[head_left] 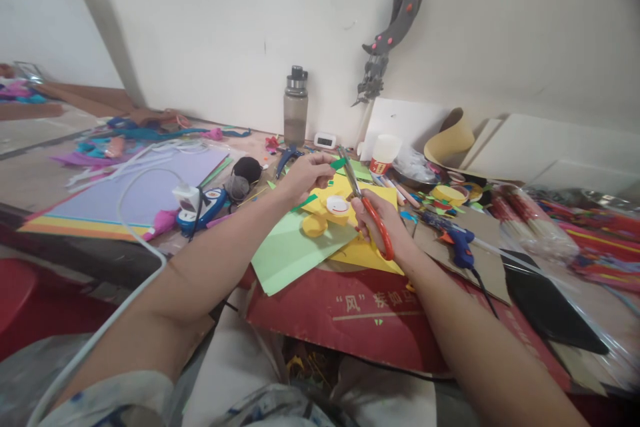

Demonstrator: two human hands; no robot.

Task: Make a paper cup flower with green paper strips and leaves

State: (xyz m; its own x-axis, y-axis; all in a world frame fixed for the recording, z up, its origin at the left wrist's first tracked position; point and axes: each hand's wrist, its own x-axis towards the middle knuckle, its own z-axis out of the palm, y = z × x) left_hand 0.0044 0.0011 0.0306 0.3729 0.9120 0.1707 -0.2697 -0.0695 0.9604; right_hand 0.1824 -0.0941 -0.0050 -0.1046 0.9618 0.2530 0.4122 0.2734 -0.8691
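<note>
My left hand point(311, 173) pinches a small piece of green paper point(339, 163) above the work area. In my right hand point(383, 213) are scissors with red-orange handles point(379, 230). Their blades point up and away, beside the green piece; whether they touch it I cannot tell. Below my hands lies a yellow paper shape with a round white part point(338, 205) and a yellow rounded part point(315, 225). It rests on light green paper point(285, 260) and yellow paper point(370, 255). Another green strip point(305, 202) lies under my left wrist.
A red board point(320, 310) covers the near table edge. To the right lie a blue glue gun point(461, 247) and a black tablet-like slab point(550, 303). A bottle point(296, 110) and paper cup point(385, 153) stand behind. A white cable point(120, 207) and power strip point(200, 212) are left.
</note>
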